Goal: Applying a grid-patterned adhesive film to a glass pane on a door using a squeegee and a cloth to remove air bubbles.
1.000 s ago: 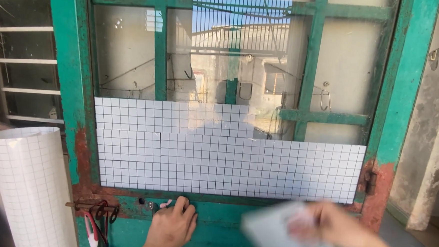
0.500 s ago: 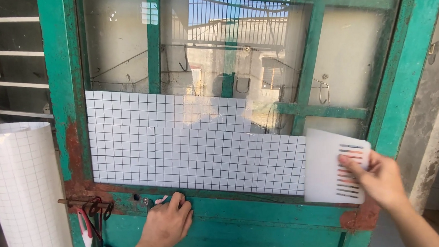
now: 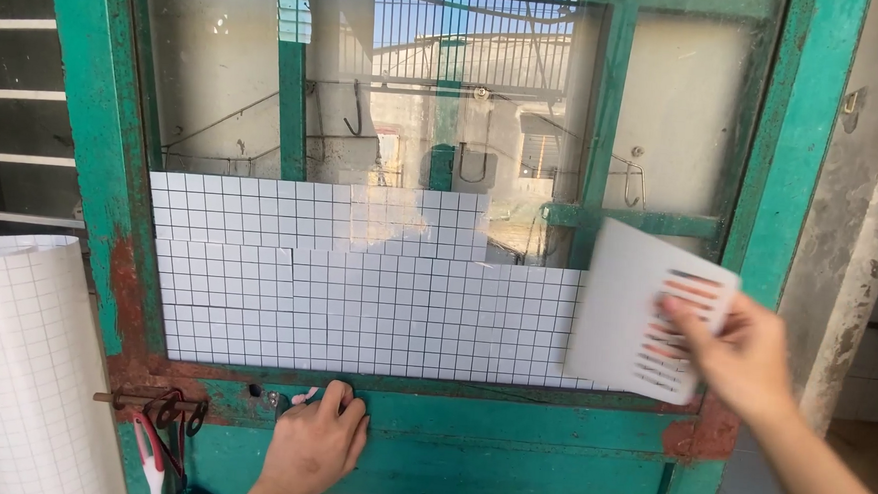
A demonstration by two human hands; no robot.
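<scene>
One white card (image 3: 646,308), a flat squeegee-like piece with orange and dark stripes near its right edge, is up against the lower right corner of the door's glass pane (image 3: 666,119). The right hand (image 3: 739,358) grips it by that striped edge, fingers (image 3: 685,325) over the front, closed on the card. The card overlaps the right end of the white gridded film (image 3: 356,293) stuck on the glass: I count two stepped strips, a shorter upper one and a wider lower one that runs to the bottom edge of the pane.

Down at the rusted lower rail of the one green door (image 3: 509,431), the left hand (image 3: 316,446) presses flat-ish, fingers curled over something small and pale; what it is, I cannot tell.

Left of that hand, red-handled scissors (image 3: 153,453) hang from a rusty bar. At the left edge stands one roll of gridded film (image 3: 23,355), upright.
</scene>
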